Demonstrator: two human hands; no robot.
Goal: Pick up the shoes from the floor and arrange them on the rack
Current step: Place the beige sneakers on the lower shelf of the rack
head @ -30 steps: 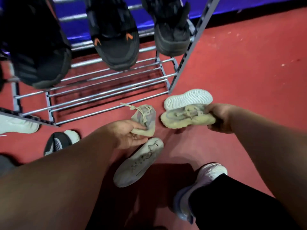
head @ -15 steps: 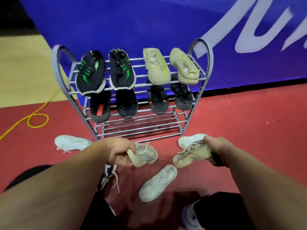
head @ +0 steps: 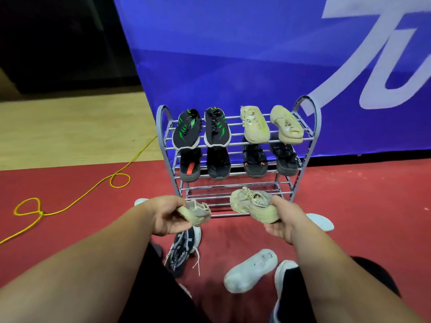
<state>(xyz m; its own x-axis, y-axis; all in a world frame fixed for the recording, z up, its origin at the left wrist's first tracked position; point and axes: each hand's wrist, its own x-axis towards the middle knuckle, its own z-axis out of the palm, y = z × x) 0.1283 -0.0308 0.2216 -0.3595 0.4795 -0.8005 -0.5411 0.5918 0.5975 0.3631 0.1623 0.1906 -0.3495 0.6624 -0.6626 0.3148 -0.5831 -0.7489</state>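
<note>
My left hand (head: 164,216) grips a small beige shoe (head: 197,212) by its heel, held above the floor. A larger beige shoe (head: 251,205) is in the grip of my right hand (head: 279,220), just in front of the bottom shelf. The grey metal rack (head: 307,127) stands against the blue banner. Its top shelf carries two black-and-green shoes (head: 201,129) and two beige shoes (head: 270,127); the middle shelf carries several black shoes (head: 238,163). On the red floor lie a white shoe (head: 250,270), a black-and-white shoe (head: 183,249) and white shoes (head: 320,221) partly hidden by my arms.
A yellow cable (head: 77,201) loops over the red floor at the left. A blue banner (head: 233,54) rises behind the rack. Wooden flooring (head: 70,131) lies at the back left. My own shoe (head: 282,273) and dark trouser legs fill the bottom of the view.
Both hands have lifted their beige shoes off the floor and up toward the rack's bottom shelf. The view has pulled back and tilted up, showing the whole rack.
</note>
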